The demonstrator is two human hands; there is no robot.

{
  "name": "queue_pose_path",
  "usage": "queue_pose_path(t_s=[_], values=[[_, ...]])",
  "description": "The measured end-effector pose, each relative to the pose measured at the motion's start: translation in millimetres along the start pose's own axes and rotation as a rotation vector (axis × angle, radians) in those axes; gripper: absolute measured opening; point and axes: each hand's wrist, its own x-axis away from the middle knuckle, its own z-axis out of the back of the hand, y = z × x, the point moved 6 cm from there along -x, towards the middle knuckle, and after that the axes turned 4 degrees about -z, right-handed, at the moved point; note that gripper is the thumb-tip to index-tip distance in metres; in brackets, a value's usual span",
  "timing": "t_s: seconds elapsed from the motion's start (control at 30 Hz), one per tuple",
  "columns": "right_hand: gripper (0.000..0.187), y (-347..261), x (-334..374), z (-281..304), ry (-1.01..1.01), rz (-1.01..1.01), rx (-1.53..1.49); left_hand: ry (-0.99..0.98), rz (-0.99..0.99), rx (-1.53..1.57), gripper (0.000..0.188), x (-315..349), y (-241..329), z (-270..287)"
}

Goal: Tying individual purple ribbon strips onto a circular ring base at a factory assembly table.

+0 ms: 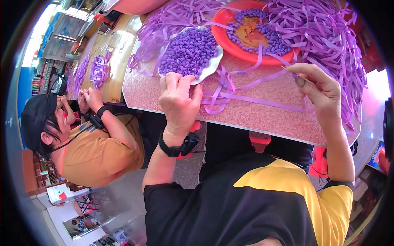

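Note:
My left hand is closed at the near rim of a white wavy-edged plate heaped with purple beads. Its thumb and forefinger come together there, and what lies between them is hidden. My right hand, to the right, pinches a purple ribbon between thumb and forefinger. From that pinch the ribbon runs left across the pink speckled table, and a few loops lie between my hands. A round red tray behind them holds more purple beads around its inside.
A large heap of purple ribbons covers the table's right side, and another pile lies at the back left. On the left, a person in an orange-brown shirt works at a wooden table with purple ribbon bundles.

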Motion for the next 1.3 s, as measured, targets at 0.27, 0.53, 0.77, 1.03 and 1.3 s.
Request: queue_pose_path(t_s=[0.27,0.53,0.77,1.03,1.3], values=[[0.022,-12,1,-6,-0.055,0.033,0.018,-0.026,0.024,0.002,0.024,-6,1,-2],[0.016,-12,3,-4,-0.044,0.134,0.03,-0.047,0.071,0.082,0.023,-2,-2,-3],[0.018,-13,4,-5,-0.056,0.122,0.058,0.013,0.167,0.391,0.02,-4,-1,1],[0.024,-21,6,-17,-0.074,0.228,0.109,-0.203,0.712,1.779,0.02,-13,68,-31],[0.022,-25,9,-11,-0.046,0.325,0.174,-0.221,0.783,1.842,0.023,-17,96,-48]])
